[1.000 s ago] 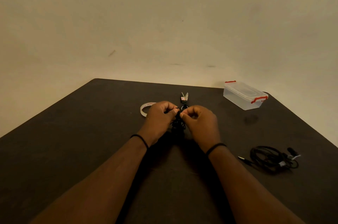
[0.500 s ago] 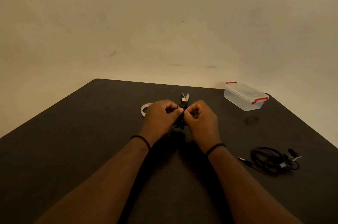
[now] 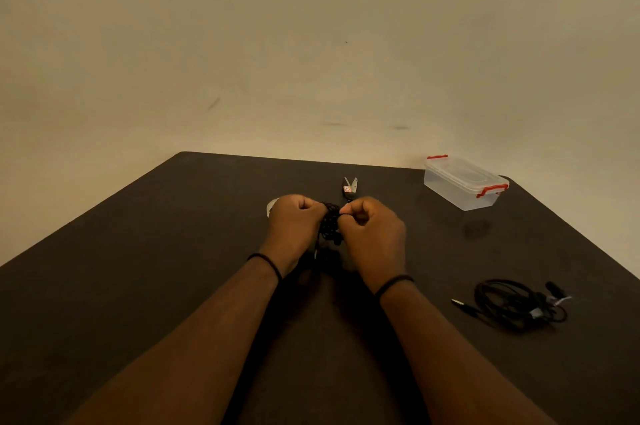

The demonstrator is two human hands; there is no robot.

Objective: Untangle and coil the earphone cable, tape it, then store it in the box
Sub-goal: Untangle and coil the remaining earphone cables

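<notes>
Fingers of my left hand (image 3: 294, 222) and right hand (image 3: 372, 234) are curled tight, each grip pinching the earphone cable (image 3: 329, 225), a black knot bunched between them above the surface (image 3: 138, 268) so I can pick loops apart. Tape roll (image 3: 272, 205) peeks out behind my left knuckles, scissors (image 3: 349, 187) just beyond, ready for taping. Box (image 3: 464, 182) waits shut, far right. Another coiled cable (image 3: 516, 303) lies near my right forearm.
</notes>
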